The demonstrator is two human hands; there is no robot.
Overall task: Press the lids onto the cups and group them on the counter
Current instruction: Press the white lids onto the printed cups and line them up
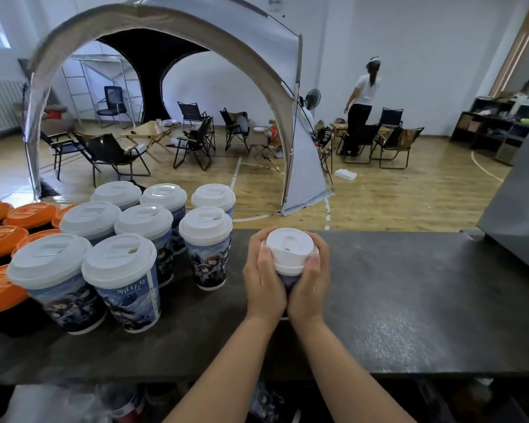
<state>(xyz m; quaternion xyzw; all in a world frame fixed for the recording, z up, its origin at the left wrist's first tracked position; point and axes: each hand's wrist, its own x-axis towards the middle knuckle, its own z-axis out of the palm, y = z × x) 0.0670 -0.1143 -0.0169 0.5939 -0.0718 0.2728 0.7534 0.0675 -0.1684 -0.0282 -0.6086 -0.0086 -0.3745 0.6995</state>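
A printed blue paper cup [288,280] with a white lid [289,247] stands on the dark counter [409,294] in front of me. My left hand [263,279] wraps its left side and my right hand [310,280] wraps its right side, fingers curled around the cup and the lid's rim. To the left, several lidded cups of the same kind [126,239] stand grouped together on the counter.
Several orange lids [3,239] lie at the counter's far left. A dark grey panel [519,209] rises at the right end. Beyond the counter are a tent arch, folding chairs and a standing person [362,108].
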